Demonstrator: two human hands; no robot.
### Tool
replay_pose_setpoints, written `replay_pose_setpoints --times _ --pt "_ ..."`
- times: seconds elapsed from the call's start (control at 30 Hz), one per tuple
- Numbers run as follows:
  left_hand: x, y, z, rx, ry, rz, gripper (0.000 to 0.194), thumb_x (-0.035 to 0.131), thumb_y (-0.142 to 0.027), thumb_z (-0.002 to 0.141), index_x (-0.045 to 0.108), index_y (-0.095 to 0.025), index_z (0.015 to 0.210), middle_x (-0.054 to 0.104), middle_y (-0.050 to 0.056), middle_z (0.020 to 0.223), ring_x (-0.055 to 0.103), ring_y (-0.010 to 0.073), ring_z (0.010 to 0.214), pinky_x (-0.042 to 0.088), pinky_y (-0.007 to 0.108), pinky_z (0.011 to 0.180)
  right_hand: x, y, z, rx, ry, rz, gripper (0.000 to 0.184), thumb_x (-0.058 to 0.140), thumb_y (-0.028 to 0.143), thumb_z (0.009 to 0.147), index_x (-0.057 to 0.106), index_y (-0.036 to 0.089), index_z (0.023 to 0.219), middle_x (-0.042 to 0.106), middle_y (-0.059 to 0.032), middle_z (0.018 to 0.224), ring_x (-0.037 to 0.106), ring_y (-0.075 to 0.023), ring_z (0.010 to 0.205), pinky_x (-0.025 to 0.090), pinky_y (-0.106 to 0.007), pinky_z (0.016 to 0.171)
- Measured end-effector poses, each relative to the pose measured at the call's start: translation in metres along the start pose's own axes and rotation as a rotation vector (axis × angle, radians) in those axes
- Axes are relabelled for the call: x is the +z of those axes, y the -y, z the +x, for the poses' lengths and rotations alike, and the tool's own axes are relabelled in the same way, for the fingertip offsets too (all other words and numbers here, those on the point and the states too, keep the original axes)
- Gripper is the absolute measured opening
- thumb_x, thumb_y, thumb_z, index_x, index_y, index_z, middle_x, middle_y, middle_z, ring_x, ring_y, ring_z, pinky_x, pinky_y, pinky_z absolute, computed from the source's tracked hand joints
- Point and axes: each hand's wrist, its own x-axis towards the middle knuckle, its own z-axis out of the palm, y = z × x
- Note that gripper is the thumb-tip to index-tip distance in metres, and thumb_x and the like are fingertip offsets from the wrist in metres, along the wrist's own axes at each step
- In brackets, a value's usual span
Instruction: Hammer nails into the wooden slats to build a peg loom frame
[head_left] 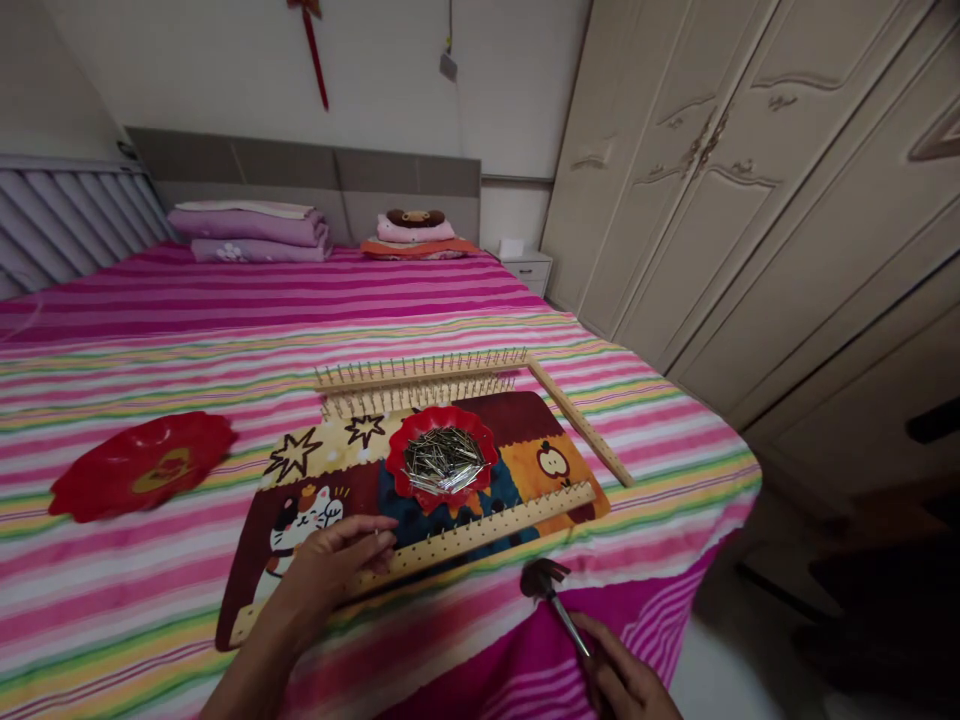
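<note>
Striped bed (225, 330), cream wardrobe (750, 200), seemingly grey headboard (300, 175).
</note>
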Motion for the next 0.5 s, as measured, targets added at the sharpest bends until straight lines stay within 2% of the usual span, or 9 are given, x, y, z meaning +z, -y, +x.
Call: replay_pose_setpoints --times 0.13,0.3,0.4,0.5 --pt "0.008 0.014 0.006 0.075 -0.050 0.214 0.038 0.065 -0.049 0.060 0.070 -0.018 0.082 0.064 0.001 0.072 0.056 0.0113 0.059 0.043 0.021 0.053 0.001 -0.002 0.000 -0.014 -0.024 0.007 0.062 0.050 0.059 0.074 0.059 0.019 0.121 0.046 0.0053 0.053 0.040 -0.0123 0.046 0.036 -0.022 0.043" --pt "0.024 0.017 0.010 -0.029 -0.175 0.169 0.040 0.066 -0.044 0.054 0.067 -0.019 0.086 0.062 -0.003 0.061 0.057 0.0116 0.054 0.047 0.023 0.054 0.003 -0.002 -0.003 0.003 -0.059 -0.004 0.060 0.047 0.058 0.076 0.058 0.020 0.121 0.041 0.0063 0.052 0.037 -0.0118 0.044 0.032 -0.022 0.042" --pt "0.030 0.016 0.009 0.008 -0.211 0.185 0.034 0.065 -0.043 0.054 0.065 -0.020 0.080 0.063 -0.003 0.061 0.057 0.0119 0.053 0.048 0.023 0.053 0.003 0.000 -0.004 0.000 -0.048 0.021 0.059 0.047 0.057 0.076 0.058 0.019 0.121 0.037 0.0073 0.052 0.035 -0.0118 0.045 0.030 -0.022 0.041" --pt "0.031 0.017 0.007 0.044 -0.228 0.328 0.029 0.060 -0.044 0.060 0.064 -0.021 0.077 0.062 -0.005 0.057 0.058 0.0124 0.053 0.047 0.022 0.052 0.003 0.006 -0.006 0.004 -0.032 0.055 0.059 0.048 0.054 0.078 0.056 0.016 0.122 0.034 0.0081 0.052 0.034 -0.0115 0.046 0.028 -0.021 0.042"
